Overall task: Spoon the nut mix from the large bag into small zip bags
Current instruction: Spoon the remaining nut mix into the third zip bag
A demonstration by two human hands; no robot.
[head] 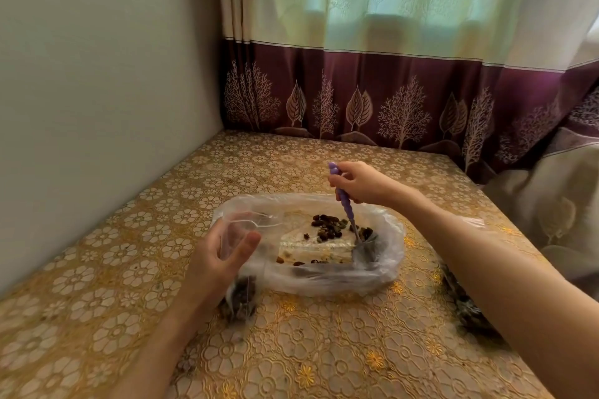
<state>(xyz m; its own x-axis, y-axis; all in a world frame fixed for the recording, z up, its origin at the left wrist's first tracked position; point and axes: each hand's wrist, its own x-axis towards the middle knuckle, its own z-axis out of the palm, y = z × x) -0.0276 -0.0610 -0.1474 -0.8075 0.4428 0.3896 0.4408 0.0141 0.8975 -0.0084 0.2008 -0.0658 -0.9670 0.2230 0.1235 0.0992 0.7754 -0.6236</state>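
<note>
Scooping step: right hand [359,183] gripped purple spoon [345,204] in large bag [382,256]; left hand [220,256] pinched small zip bag [241,272] open. Next: lift spoonful across.

Right hand [363,183] fisted; left hand [214,256] half-curled

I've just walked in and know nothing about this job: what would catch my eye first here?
Probably the purple-handled spoon, gripped by the right hand and dipping into the large bag mid-table, where few dark nuts remain. Nearer the camera, the left hand holds a small zip bag, partly filled. Behind hangs a maroon tree-patterned curtain.
</note>
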